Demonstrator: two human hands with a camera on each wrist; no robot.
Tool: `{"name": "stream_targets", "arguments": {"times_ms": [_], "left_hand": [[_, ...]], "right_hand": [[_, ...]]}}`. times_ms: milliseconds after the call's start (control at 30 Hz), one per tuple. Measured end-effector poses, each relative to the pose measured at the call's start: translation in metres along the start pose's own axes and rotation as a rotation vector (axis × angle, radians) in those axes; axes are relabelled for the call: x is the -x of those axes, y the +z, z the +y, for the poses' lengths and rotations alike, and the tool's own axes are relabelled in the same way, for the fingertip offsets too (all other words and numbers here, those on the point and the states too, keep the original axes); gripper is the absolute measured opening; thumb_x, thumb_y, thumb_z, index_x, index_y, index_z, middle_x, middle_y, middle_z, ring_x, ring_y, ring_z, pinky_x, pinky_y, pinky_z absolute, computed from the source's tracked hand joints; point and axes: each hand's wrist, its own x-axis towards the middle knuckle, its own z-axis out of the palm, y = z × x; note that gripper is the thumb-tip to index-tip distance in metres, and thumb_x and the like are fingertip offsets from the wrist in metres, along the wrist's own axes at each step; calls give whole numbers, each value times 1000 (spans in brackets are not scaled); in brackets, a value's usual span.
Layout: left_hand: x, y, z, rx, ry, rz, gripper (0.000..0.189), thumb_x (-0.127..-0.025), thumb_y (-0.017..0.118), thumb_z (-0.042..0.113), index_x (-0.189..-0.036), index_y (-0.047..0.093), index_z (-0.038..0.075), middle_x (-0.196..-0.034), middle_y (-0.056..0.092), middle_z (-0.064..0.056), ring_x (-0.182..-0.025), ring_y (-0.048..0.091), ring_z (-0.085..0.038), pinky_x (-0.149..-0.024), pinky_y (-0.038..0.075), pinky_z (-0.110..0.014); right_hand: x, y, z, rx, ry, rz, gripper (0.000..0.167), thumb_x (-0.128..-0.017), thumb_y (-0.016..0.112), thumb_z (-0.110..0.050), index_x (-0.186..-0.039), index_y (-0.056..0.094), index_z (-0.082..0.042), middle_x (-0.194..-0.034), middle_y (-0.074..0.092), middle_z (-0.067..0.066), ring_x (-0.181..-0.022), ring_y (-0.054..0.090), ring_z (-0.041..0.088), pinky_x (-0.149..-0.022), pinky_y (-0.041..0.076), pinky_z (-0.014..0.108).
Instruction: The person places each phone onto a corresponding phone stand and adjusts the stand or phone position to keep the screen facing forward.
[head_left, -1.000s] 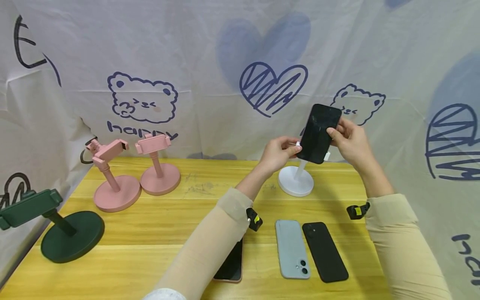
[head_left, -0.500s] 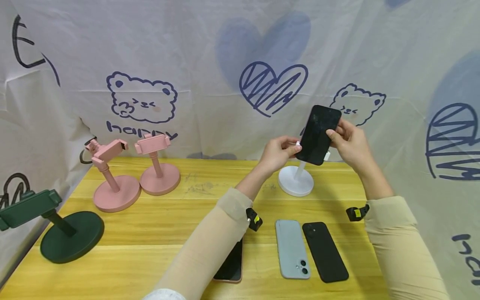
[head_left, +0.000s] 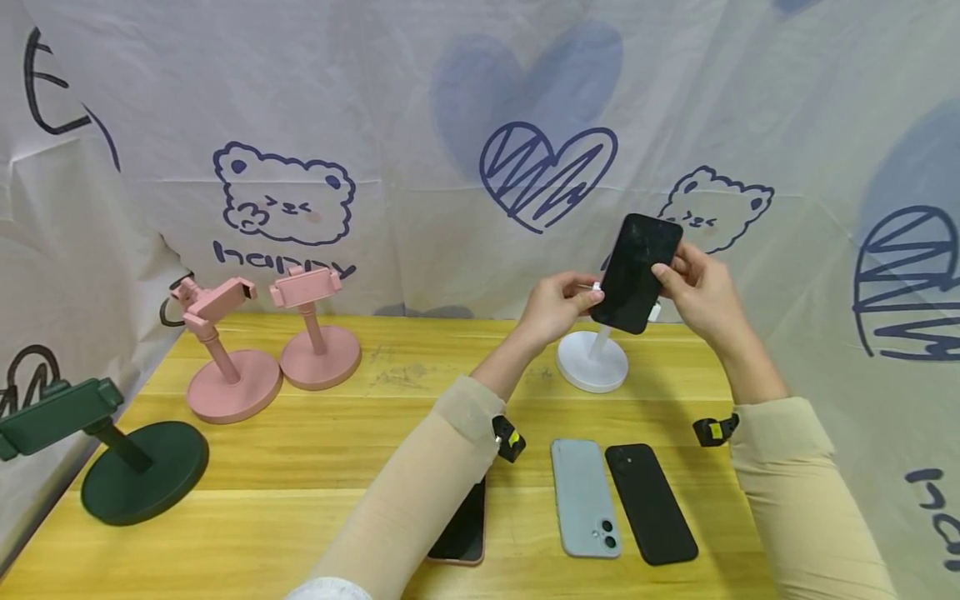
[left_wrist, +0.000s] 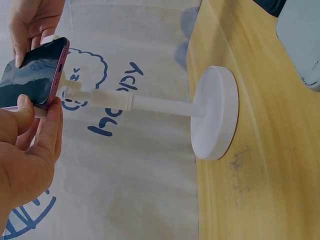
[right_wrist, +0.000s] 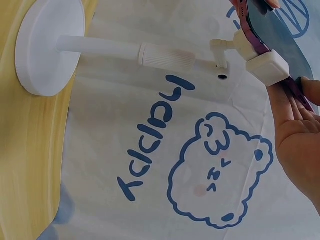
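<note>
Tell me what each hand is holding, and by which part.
The right hand holds a phone by its right edge; the left hand holds the white clamp by its left end.

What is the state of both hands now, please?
Left hand: holding the clamp of the white phone stand, at an edge of the smartphone.
Right hand: holding the smartphone.
</note>
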Motion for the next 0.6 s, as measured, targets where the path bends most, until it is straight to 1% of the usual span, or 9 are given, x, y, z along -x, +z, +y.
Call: {"name": "stream_targets", "arguments": {"times_ms": [233, 333, 467, 533, 600], "left_hand": [[0, 1, 0, 13, 8, 8, 28, -101, 69, 15, -126, 72, 4, -109, 75, -8, -93, 72, -16, -83, 62, -26], [0, 1, -1, 25, 5, 9, 29, -101, 69, 15, -127, 71, 3, -111, 74, -9, -95, 72, -17, -87, 62, -32], [0, 1, -1, 41, -5, 5, 30, -101, 69, 15, -128, 70, 3, -112, 74, -9, -97, 72, -19, -92, 61, -39], [0, 1, -1, 43, -5, 4, 30, -101, 69, 15, -129, 70, 3, -112, 74, -10, -97, 72, -19, -92, 61, -39], [0, 1, -1, 44, -3, 4, 30, -101, 69, 15, -128, 70, 2, -113, 74, -10, -97, 72, -20, -92, 61, -40]], "right_hand": [[2, 1, 0, 6, -4, -8, 52, -109, 55, -24, -156, 44, -4, -127, 65, 23, -99, 63, -4, -87, 55, 12], [3, 2, 1, 26, 3, -14, 55, -109, 55, -25, -158, 41, -3, -132, 64, 24, -110, 67, 13, -91, 55, 18], [3, 2, 1, 49, 8, -25, 57, -109, 55, -27, -160, 39, -5, -138, 62, 24, -123, 63, 35, -97, 54, 26], [3, 2, 3, 63, -1, -25, 57, -109, 56, -27, -160, 39, -6, -137, 63, 25, -119, 64, 33, -97, 54, 24], [4, 2, 4, 78, -13, -24, 57, -109, 55, -27, -160, 39, -6, -134, 64, 26, -112, 64, 28, -94, 54, 17]]}}
